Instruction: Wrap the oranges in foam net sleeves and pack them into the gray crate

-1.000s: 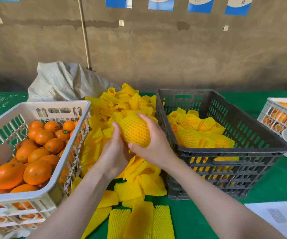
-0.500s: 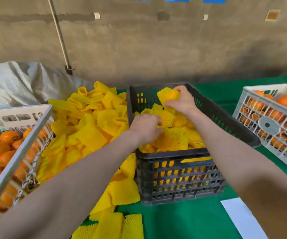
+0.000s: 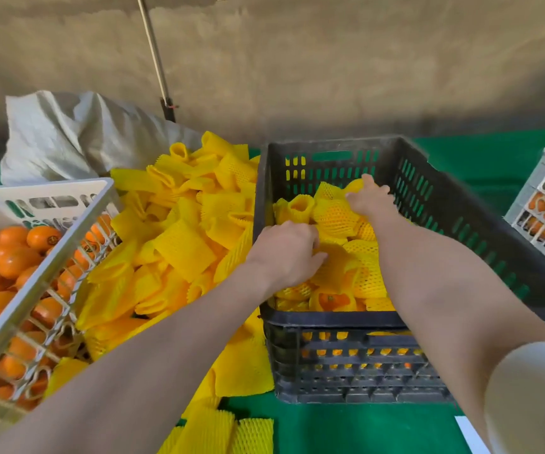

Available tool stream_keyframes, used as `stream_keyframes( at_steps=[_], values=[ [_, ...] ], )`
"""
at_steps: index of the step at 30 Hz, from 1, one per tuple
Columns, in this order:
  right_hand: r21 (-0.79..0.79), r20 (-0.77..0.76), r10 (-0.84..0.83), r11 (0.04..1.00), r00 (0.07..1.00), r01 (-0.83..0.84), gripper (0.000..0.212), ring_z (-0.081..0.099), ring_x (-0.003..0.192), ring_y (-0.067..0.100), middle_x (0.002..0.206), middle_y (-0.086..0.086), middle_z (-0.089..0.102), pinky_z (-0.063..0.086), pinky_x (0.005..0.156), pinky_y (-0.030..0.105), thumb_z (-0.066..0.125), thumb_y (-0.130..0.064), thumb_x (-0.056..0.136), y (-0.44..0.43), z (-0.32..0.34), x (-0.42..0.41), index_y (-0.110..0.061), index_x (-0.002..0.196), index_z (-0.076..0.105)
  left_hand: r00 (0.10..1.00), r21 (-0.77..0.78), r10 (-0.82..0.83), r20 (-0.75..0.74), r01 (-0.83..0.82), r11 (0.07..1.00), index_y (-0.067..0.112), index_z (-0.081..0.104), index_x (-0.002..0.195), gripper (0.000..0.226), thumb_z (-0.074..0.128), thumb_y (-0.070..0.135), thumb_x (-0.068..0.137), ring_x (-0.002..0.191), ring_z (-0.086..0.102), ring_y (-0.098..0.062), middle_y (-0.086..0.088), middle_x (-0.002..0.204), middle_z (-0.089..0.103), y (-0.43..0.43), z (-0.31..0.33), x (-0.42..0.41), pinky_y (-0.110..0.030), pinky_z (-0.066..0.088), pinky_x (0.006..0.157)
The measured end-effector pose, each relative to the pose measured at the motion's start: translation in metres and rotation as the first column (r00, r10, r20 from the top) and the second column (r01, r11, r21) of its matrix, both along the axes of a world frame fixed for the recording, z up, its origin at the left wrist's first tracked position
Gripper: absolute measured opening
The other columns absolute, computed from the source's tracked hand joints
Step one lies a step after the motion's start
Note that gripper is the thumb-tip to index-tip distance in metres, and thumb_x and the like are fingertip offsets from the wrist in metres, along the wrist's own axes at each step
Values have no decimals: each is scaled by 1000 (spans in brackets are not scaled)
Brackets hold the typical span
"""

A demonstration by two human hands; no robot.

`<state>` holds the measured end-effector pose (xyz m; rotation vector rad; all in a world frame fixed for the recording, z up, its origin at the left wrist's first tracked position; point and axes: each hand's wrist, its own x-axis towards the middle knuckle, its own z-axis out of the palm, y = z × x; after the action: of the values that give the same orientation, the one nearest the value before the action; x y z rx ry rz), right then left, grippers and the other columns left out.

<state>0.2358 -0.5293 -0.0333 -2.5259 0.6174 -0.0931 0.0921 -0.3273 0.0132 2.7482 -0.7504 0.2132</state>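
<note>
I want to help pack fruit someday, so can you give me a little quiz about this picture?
1. True or false: the left hand and right hand are both in the gray crate, among wrapped oranges.
2. Where are the bare oranges? A) in the white crate on the left B) on the green cloth C) in the gray sack
3. Fill in: the loose foam sleeves are ____ in colour.
Key: 1 true; 2 A; 3 yellow.

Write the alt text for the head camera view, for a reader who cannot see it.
A person's left hand and right hand reach into a gray crate, touching the wrapped oranges packed inside. To its left lies a pile of empty yellow foam net sleeves, then a white crate of bare oranges, all on a green table.
</note>
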Motion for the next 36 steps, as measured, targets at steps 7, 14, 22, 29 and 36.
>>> stream_keyframes(
  at_steps=[7, 14, 22, 29, 36],
  values=[
    [-66, -17, 8, 998, 1000, -9, 74, -2, 143, 42, 158, 15, -1, -3, 111, 62, 47, -50, 92, -3, 10, -15, -36, 150, 2, 999, -124, 31, 44, -26, 992, 16, 68, 98, 27, 57, 40, 92, 86, 64, -21, -3, 92, 70, 2, 3, -7, -38, 51, 81],
    [-390, 216, 396, 873, 893, -293, 57, 18, 141, 33, 152, 10, 27, 3, 111, 61, 57, -45, 87, 72, 81, -51, -24, 138, 41, 994, -443, 112, -6, -103, 891, 7, 72, 89, 21, 60, 24, 91, 84, 64, -23, -8, 89, 71, 10, 10, -12, -34, 52, 74],
    [-428, 435, 667, 744, 605, -514, 38, 33, 135, 21, 139, 5, 45, 11, 114, 39, 54, -28, 91, 172, 96, -157, -18, 128, 53, 983, -563, 178, -50, -175, 808, -7, 67, 88, 12, 64, 3, 82, 87, 62, -35, -24, 92, 69, 62, 6, -42, -33, 36, 65],
    [-201, 562, 722, 593, 404, -780, 28, 52, 113, 31, 119, 16, 59, 36, 97, 31, 49, -4, 89, 248, 27, -216, -2, 116, 58, 940, -520, 297, -169, -341, 783, 6, 68, 77, 18, 57, -8, 76, 71, 56, -14, -11, 77, 66, 166, -14, -72, -20, 28, 51],
    [-318, -153, 792, 527, 591, -788, 45, 35, 125, 29, 132, 11, 45, 30, 103, 39, 49, -3, 87, 254, -71, -197, -15, 130, 46, 859, -447, 359, -366, -501, 741, 7, 66, 113, 21, 57, 12, 95, 110, 58, -22, -9, 118, 65, 238, -66, -108, -23, 43, 82]
  ],
)
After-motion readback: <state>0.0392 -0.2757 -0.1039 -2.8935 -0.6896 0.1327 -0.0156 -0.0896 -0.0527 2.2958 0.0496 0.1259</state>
